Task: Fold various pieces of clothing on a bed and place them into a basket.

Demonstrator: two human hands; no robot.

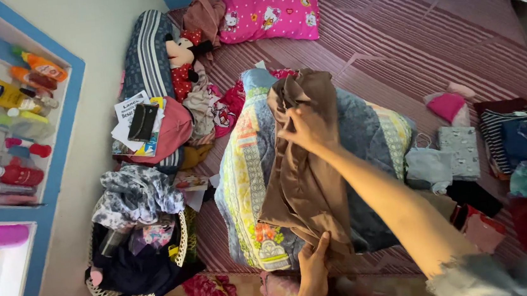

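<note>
Your right hand (310, 127) gripped the top of the brown cloth (304, 182) & your left hand (314, 265) pinched its bottom edge, over the big pillow (250, 181).

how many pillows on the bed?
2. A pink patterned pillow at the head of the bed, and a striped dark-blue bolster along the left edge beside the wall. Clothes piles may hide others.

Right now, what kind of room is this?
Most likely a home bedroom. A striped mattress fills the view, with a pink pillow and plush toy at its head. Both hands hold a brown garment among folded clothes.
</note>
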